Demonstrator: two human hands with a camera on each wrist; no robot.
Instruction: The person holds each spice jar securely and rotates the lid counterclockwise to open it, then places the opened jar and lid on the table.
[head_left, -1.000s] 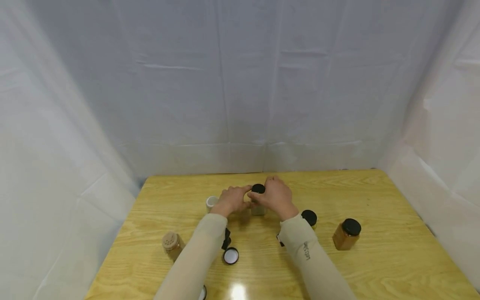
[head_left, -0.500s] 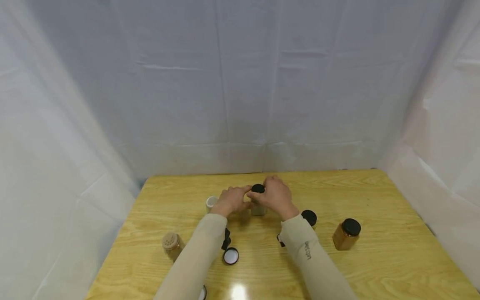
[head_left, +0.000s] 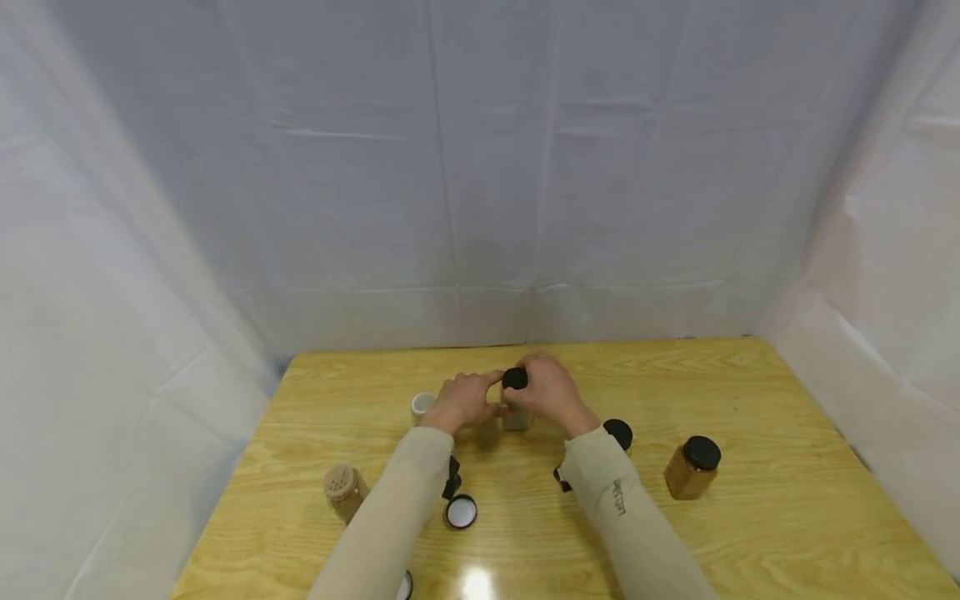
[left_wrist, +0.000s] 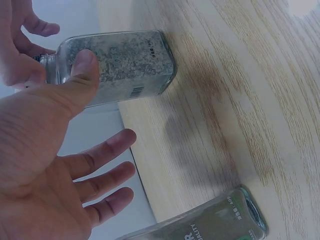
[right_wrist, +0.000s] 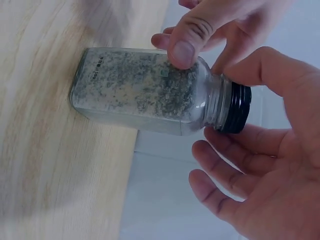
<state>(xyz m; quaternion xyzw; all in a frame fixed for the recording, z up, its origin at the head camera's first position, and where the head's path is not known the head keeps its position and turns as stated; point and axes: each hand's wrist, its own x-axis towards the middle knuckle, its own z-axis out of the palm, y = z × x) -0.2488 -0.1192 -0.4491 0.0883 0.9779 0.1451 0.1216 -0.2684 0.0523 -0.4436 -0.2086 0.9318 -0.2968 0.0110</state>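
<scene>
A square glass spice jar (right_wrist: pixel 135 85) of grey-green flakes stands upright on the wooden table (head_left: pixel 495 533), near its far edge. My left hand (head_left: pixel 467 398) holds it by the body, thumb (left_wrist: pixel 85 67) on the near face, the three lower fingers spread away from the glass. At the top, my right hand (head_left: pixel 552 387) pinches the black screw lid (right_wrist: pixel 237 107). Glass threads show between the lid and the jar's shoulder. A second glass jar (left_wrist: pixel 210 225) with dark contents and pale lettering stands near my left hand.
A shaker with a holed tan top (head_left: pixel 341 482) stands left of my left forearm. An upturned black lid (head_left: pixel 461 512) with white lining lies between my arms, another (head_left: pixel 406 586) nearer. At right are a black-lidded jar (head_left: pixel 618 433), partly behind my wrist, and an orange-brown jar (head_left: pixel 686 479).
My right hand has turned and shifted slightly left over the lid. The left hand and the jar keep their place.
</scene>
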